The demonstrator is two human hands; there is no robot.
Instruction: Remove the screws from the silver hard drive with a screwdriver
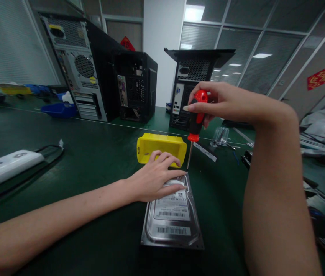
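Observation:
A silver hard drive (171,226) with printed labels lies on the green table in front of me. Across its far end rests my left hand (162,178), palm down, fingers spread, with index finger and thumb pointing at the drive's right edge. My right hand (208,101) grips the red and black handle of a screwdriver (194,128) from above. The shaft points down, and its tip is by the drive's far right corner, close to my left index fingertip. Whether the tip touches a screw cannot be made out. Just behind my left hand is a yellow bin (162,143).
Computer cases (105,69) stand along the back. A white power strip (10,166) with a black cable lies at left, near a blue bin (59,110). Right of the yellow bin are a paper strip (205,152) and a clear plastic piece (220,136). A person sits at far right.

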